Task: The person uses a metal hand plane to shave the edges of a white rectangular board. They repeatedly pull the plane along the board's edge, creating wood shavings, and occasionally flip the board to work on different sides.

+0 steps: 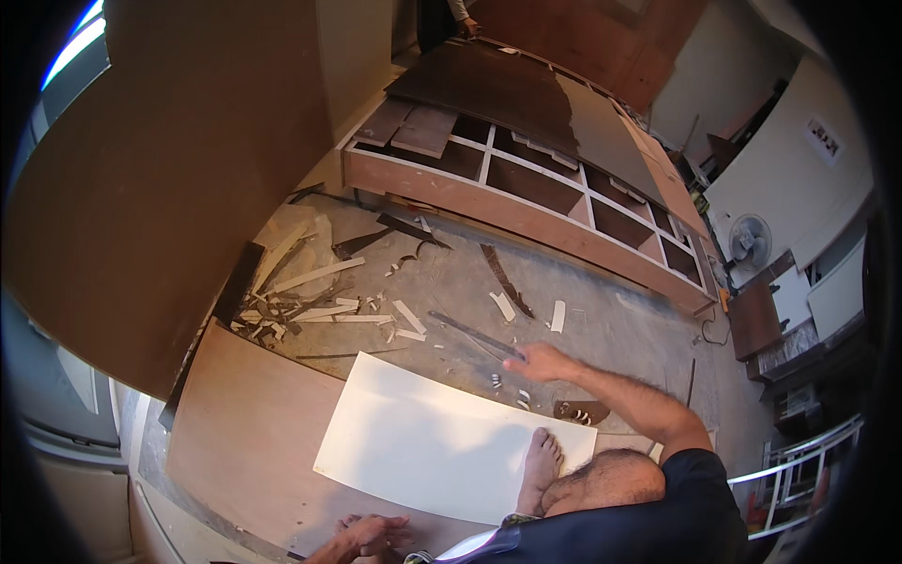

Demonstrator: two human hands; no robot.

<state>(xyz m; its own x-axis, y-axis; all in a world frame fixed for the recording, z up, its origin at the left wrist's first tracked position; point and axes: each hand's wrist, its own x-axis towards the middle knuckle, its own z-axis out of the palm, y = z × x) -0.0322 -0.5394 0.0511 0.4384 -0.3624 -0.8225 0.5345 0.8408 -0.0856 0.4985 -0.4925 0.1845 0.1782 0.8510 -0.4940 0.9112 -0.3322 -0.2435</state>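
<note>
My right hand [543, 362] is closed around one end of a long, narrow, dark strip-like piece [474, 334], held over the floor; its exact kind is unclear. Beneath my bare right foot [540, 465] lies a white rectangular sheet [413, 432]. That sheet rests on a larger pinkish-brown board [244, 399]. Down at the lower edge, my left hand [376, 534] lies low by the board with fingers stretched out, and I see nothing held in it. My bent knee [611, 479] stands right of the foot.
Offcuts [319, 315] and dark strips litter the concrete floor [564, 352]. Beyond stands a large compartmented wooden frame [489, 202], partly covered by a dark sheet [479, 89]. Another person's hand [467, 28] touches its far end. A tall brown panel [169, 188] rises left; a fan [750, 240] stands right.
</note>
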